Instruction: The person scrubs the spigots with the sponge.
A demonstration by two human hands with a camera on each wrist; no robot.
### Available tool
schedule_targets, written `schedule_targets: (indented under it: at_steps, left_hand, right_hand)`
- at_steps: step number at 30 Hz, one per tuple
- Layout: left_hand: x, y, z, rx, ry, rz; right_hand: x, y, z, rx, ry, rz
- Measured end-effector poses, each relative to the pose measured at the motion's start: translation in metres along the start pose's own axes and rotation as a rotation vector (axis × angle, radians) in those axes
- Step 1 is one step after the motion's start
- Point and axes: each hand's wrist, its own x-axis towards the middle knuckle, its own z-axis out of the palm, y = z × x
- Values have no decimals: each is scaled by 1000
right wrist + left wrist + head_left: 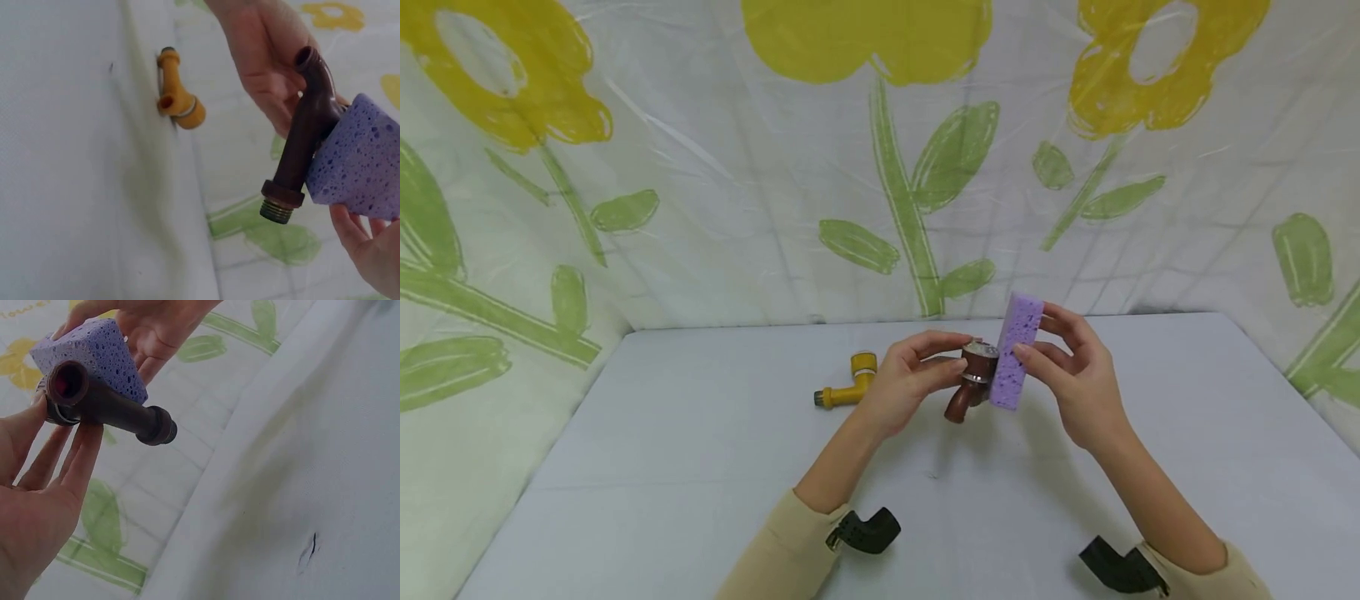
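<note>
The left hand (910, 379) in the head view pinches the brown tap (979, 364) above the table (685, 467); the right hand (1086, 379) grips the sponge (1018, 354) against it, and the yellow tap (848, 393) lies partly behind the left hand. In the left wrist view, the brown tap crosses before the sponge. In the right wrist view, its threaded end (277, 211) slants downward.

The sponge (1021, 329) is coloured purple and flecked darker. The brown tap (304, 140) is ringed with silver; the yellow tap (846, 394) is tipped with dark grey. The white backdrop (715, 233) is printed with yellow flowers (865, 42) and green leaves (957, 154).
</note>
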Motion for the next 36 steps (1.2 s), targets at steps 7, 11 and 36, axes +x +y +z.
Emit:
schedule_targets:
  at_steps: [7,11,36]
  left_hand:
    - [-1,2,6,5,70,-12]
    - [-1,2,12,-7,120,-11]
    - [-3,4,16,-24,159,-5]
  right_hand:
    - [-1,0,3,4,30,-12]
    - [-1,0,6,28,76,-9]
    - [-1,4,9,147,135,-44]
